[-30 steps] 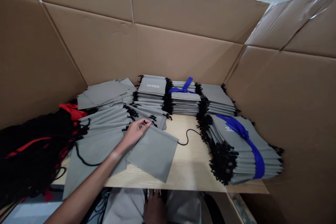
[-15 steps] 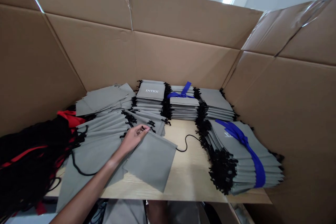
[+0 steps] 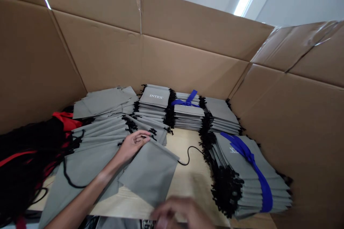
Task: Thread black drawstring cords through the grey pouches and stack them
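My left hand pinches the upper left corner of a flat grey drawstring bag, which lies slanted over the table's front part. A black cord trails in a curve from the bag's right upper corner. At the bottom edge my right hand shows, smeared by motion, near the bag's lower corner; its fingers are not clear. Under and beside my left forearm lies a fanned row of grey drawstring bags with black cord ends.
Neat bag stacks line the back, one tied with blue ribbon. A large bundle with a blue ribbon stands at right. Black and red cords heap at left. Cardboard walls enclose the table.
My right hand has come into view from below, near the bag. My left hand keeps its pinch on the bag's corner. The whole view has tilted slightly.
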A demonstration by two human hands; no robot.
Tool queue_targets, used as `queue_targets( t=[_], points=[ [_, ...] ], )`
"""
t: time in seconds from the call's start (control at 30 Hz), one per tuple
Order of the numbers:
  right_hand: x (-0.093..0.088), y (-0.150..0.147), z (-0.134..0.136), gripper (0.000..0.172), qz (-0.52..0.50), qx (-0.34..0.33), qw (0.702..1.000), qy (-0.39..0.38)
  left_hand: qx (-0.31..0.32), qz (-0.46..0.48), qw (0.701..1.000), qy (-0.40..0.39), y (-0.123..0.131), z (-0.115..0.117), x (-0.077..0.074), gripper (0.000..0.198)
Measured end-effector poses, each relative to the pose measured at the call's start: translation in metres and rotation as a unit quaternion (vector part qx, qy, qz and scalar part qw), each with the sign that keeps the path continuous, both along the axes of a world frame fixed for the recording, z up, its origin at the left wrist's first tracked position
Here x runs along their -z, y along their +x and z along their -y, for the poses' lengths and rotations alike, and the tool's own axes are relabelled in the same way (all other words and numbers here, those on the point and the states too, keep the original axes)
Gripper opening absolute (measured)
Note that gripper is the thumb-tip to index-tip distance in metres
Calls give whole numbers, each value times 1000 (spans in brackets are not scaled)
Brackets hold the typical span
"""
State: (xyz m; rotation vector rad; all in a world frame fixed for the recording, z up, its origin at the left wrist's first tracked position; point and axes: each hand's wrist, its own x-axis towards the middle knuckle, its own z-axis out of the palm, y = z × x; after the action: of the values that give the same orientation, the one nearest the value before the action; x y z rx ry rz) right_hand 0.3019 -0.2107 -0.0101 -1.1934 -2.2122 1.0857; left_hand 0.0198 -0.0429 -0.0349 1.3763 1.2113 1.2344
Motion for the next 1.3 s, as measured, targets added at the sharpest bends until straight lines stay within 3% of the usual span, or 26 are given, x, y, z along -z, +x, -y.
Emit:
queue_targets(
  t=[0.1, 0.13, 0.3, 0.47, 0.57, 0.9, 1.17, 1.3],
  points=[
    [-22, 13, -43, 30, -32, 172, 980, 95, -4, 12, 1000, -6, -2, 1, -2, 50],
    [-25, 14, -58, 29, -24, 191, 973, 128, -8, 13, 1000, -3, -3, 1, -2, 49],
    [-24, -1, -116, 28, 7, 157, 969, 191, -33, 4, 999, 34, -3, -2, -18, 47],
    [-33, -17, -159, 28, -24, 121, 979, 160, -30, 5, 998, 58, 4, -23, -53, 51],
    [-33, -21, -178, 33, -40, 120, 982, 144, -29, 12, 998, 55, 7, -37, -62, 56],
    [22, -37, -182, 41, -134, 160, 971, 116, -19, 37, 999, -21, 4, -47, -24, 70],
    [29, -48, -175, 38, -158, 169, 969, 89, -21, 37, 998, -48, 2, -50, -8, 67],
    [31, -52, -171, 36, -135, 184, 968, 108, -30, 22, 998, -47, 5, -46, -9, 50]
  ],
)
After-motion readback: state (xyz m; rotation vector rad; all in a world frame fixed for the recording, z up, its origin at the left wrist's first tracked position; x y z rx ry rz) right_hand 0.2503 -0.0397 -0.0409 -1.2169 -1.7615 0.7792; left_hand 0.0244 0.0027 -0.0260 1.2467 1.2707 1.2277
